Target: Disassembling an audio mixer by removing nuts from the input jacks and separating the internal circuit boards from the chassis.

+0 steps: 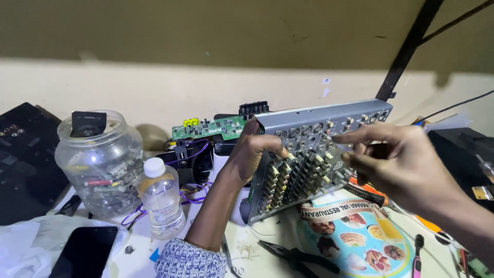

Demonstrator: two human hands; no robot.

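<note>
A grey audio mixer panel stands tilted on its edge on the bench, its rows of knobs and jacks facing me. My left hand grips its left end and holds it up. In front of the knob rows hovers my right hand, fingers apart, the index finger stretched toward the knobs; whether it touches them I cannot tell. A green circuit board with yellow parts sits just behind my left hand.
A clear jar of small parts and a plastic bottle with a white cap stand at the left. A dark phone lies front left. Black pliers lie on a round printed mat. Black equipment flanks both sides.
</note>
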